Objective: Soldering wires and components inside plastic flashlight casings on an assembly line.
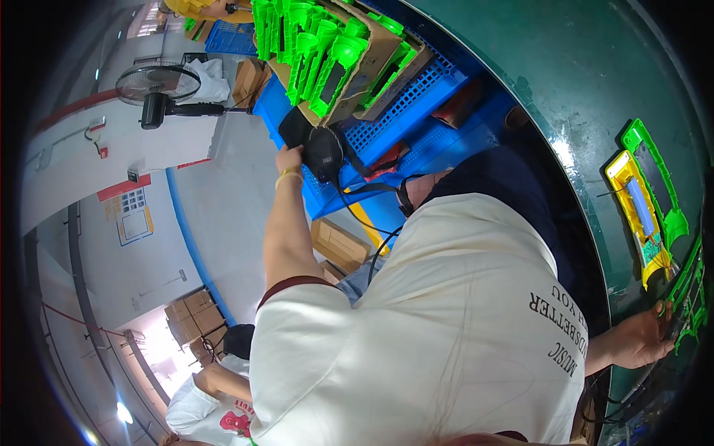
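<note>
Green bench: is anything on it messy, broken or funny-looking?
I see no spill, but the bench top has dark, worn-looking patches near its edge, unlike the plainer green around them. The yellow shell lies open, its blue cylinder and green circuit board showing, but I can't see a break.

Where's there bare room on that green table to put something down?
The biggest bare patch on the table is the wide stretch above the upright green frame in the picture. A narrower strip lies between the table's curved edge and the yellow shell. It's crowded around the right hand, beside green parts.
</note>
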The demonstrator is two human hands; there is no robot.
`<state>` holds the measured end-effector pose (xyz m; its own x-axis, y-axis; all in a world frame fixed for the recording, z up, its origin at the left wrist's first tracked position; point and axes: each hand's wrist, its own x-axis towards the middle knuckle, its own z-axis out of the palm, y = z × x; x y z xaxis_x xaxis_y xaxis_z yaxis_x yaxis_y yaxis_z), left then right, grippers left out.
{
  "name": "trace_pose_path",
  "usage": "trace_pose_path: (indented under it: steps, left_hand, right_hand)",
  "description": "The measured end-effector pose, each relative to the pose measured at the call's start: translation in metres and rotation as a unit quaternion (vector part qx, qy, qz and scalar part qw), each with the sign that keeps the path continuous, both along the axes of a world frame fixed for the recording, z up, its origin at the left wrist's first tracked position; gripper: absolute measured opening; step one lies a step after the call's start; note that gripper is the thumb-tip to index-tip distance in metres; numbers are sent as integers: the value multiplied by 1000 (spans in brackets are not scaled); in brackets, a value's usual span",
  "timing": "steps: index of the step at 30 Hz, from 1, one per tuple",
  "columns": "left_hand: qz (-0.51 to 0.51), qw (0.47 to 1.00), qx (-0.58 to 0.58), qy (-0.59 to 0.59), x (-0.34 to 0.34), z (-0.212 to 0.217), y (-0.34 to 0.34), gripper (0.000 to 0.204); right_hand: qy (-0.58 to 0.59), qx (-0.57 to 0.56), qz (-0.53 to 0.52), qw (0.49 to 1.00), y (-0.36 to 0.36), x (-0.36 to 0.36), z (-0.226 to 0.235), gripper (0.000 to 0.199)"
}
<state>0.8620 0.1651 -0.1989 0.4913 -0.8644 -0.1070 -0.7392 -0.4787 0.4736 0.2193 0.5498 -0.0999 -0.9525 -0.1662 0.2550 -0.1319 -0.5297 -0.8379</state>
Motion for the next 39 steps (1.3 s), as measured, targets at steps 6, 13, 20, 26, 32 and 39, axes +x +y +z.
trace_pose_path:
  steps: [6, 13, 20, 26, 32, 39]
  left_hand:
    - [30, 944, -14, 327, -3, 54, 57, 16]
    - [55, 939, -13, 338, 48, 70, 85, 16]
    - [96, 913, -85, 388, 51, 96, 78, 25]
    - [99, 921, -62, 373, 38, 92, 56, 24]
    - [94, 903, -96, 407, 17, 70, 40, 29]
    - [200, 864, -129, 444, -33, 60, 21, 20]
  right_hand:
    - [-1, 17, 10, 1000, -6, 1, 3, 37]
    - [-35, 18, -9, 999, -16, 5, 9, 37]
    - [-27, 24, -24, 999, -19, 8, 12, 31]
    - [-43, -50, 43, 997, -5, -1, 4, 39]
    - [-26, -11, 25, 999, -5, -4, 3, 40]
    - [-21, -48, 94, 994, -2, -5, 3, 39]
